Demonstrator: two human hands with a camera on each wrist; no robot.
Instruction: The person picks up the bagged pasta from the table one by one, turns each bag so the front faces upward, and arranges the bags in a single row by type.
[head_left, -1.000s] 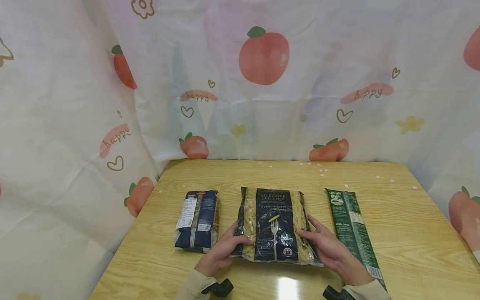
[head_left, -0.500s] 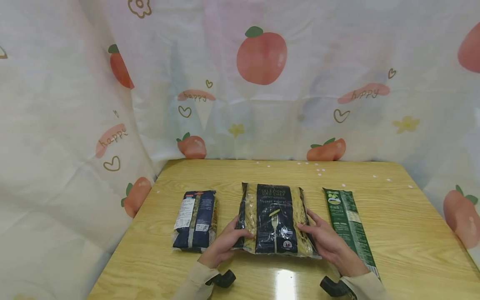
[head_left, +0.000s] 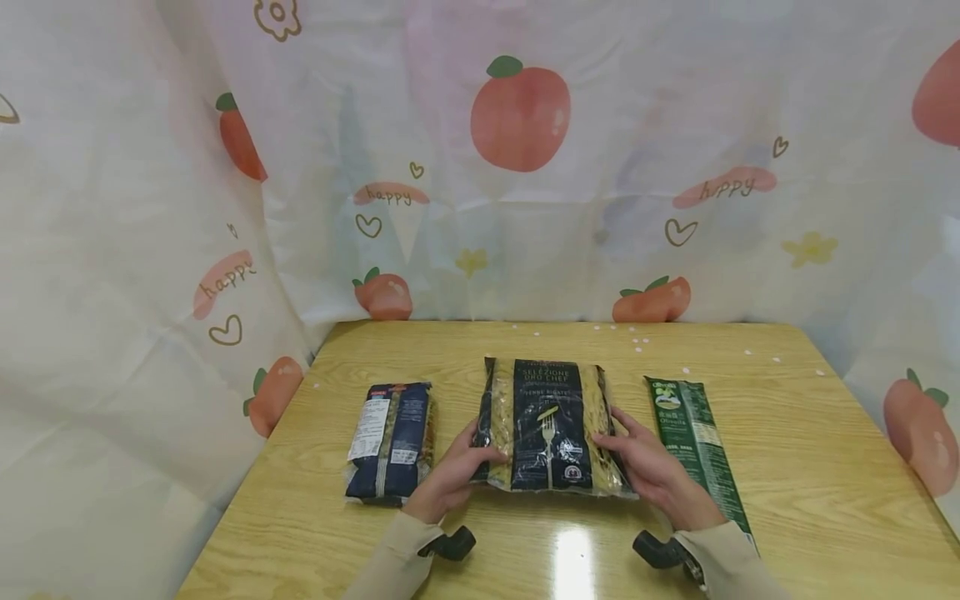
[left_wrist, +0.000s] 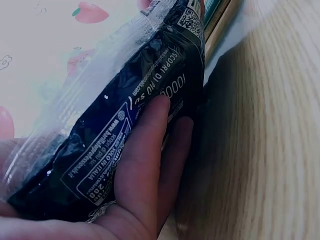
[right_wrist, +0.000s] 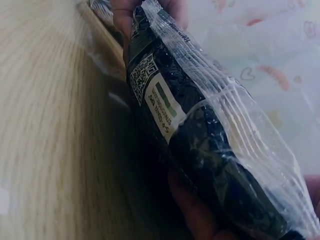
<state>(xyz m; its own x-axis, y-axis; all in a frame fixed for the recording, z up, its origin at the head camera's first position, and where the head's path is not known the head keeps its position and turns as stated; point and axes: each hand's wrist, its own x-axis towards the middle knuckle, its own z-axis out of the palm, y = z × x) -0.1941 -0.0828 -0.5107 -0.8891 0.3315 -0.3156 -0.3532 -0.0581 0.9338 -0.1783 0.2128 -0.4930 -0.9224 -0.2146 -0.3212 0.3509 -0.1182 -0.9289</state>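
Observation:
A large black and clear bag of penne pasta (head_left: 550,425), printed with a fork, is held between both hands over the middle of the table. My left hand (head_left: 453,473) grips its left side, thumb on the front. On the other side my right hand (head_left: 660,468) grips the bag's right edge, its thumb also on the front. The left wrist view shows fingers (left_wrist: 140,160) against the dark printed underside of the bag (left_wrist: 150,85). In the right wrist view the bag (right_wrist: 185,125) is tilted, its lower end close over the wood, and a finger (right_wrist: 192,207) reaches beneath it.
A smaller blue pasta packet (head_left: 392,442) stands left of the bag. To the right lies a long green packet (head_left: 693,442), partly behind my right hand and sleeve. Small white specks dot the far part of the wooden table (head_left: 420,350). Printed curtain (head_left: 315,250) encloses the back and sides.
Both hands have shifted the penne bag slightly forward, away from my body, with the grip unchanged. The blue and green packets have stayed in place; the head view has drifted a little.

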